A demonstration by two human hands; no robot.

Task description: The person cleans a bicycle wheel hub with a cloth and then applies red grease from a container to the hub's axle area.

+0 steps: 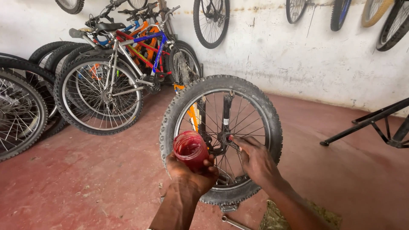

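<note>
A knobby-tyred bicycle wheel (268, 123) stands upright in front of me, held in a black fork. My left hand (191, 172) grips an open jar of red grease (190, 148) just left of the wheel's hub (219, 140). My right hand (254, 158) reaches through the spokes, a red-smeared fingertip touching the hub at the axle. It holds nothing else that I can see.
Several bicycles (128, 55) and loose wheels (21, 115) lean against the white wall at left. More wheels (211, 21) hang on the wall above. A black stand frame (375, 123) lies at right. A spanner (232, 222) lies on the red floor below the wheel.
</note>
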